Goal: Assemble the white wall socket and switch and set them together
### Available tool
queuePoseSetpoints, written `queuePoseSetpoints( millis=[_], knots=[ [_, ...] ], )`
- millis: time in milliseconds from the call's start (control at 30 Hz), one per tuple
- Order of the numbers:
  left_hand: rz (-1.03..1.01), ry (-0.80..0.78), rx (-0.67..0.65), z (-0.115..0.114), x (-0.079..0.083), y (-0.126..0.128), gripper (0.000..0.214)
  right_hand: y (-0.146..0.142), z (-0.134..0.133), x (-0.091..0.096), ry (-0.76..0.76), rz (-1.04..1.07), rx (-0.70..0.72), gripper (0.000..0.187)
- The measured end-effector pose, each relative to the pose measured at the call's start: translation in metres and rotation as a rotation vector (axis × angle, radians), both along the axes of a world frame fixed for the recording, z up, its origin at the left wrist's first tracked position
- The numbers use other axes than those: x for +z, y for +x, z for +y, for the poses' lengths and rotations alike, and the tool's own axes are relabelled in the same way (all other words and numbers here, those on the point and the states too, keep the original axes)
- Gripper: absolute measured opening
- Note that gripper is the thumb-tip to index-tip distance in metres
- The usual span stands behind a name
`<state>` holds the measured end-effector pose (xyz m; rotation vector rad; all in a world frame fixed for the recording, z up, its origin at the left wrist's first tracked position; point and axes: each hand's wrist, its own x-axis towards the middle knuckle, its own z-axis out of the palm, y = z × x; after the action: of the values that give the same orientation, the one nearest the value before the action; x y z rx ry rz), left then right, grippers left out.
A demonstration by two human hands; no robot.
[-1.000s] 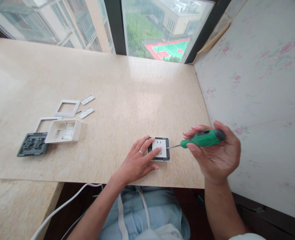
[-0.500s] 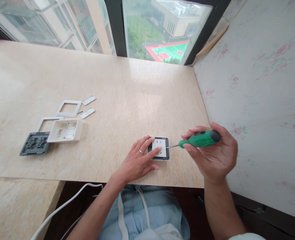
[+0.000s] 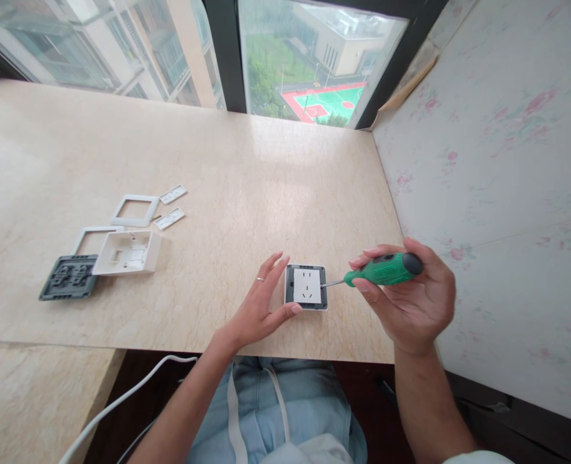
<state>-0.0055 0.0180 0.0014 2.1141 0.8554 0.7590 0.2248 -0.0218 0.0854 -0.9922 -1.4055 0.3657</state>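
A wall socket [image 3: 307,287] with a white face and a grey frame lies near the front edge of the marble counter [image 3: 227,180]. My left hand [image 3: 261,303] is beside its left edge, fingers spread and lifted off it, thumb near its lower left corner. My right hand [image 3: 411,296] is closed around a green-handled screwdriver [image 3: 382,269], held level. The metal tip touches the socket's right edge.
At the left lie two white frames [image 3: 135,211], a white back box [image 3: 128,252], a grey switch module [image 3: 67,277] and two small white cover strips [image 3: 169,206]. A wall covered in flowered paper [image 3: 498,180] borders the counter's right side. A white cable [image 3: 121,399] hangs below the counter.
My left hand has lifted off the socket's face and drawn back to its left side, fingers now spread. The screwdriver has stayed at the socket's right edge.
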Motion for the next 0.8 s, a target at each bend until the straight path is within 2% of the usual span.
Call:
queuePoseSetpoints(
  millis=[100, 233, 400, 600, 800],
  knots=[
    [-0.045, 0.033, -0.012, 0.004, 0.003, 0.009, 0.071, 0.0, -0.001, 0.0, -0.001, -0.008, -0.003, 0.075],
    [0.004, 0.139, -0.07, 0.008, 0.0, 0.021, 0.058, 0.002, -0.002, 0.0, -0.022, -0.017, 0.006, 0.076],
    [0.095, 0.157, -0.092, 0.01, -0.007, 0.026, 0.056, 0.003, -0.002, 0.001, -0.032, -0.029, 0.019, 0.078],
    [0.12, 0.166, -0.076, 0.01, -0.006, 0.028, 0.054, 0.005, 0.001, 0.006, -0.003, -0.11, 0.047, 0.093],
    [0.128, 0.16, -0.07, 0.009, -0.006, 0.029, 0.053, 0.014, -0.003, 0.008, -0.065, -0.203, 0.137, 0.078]
  ],
)
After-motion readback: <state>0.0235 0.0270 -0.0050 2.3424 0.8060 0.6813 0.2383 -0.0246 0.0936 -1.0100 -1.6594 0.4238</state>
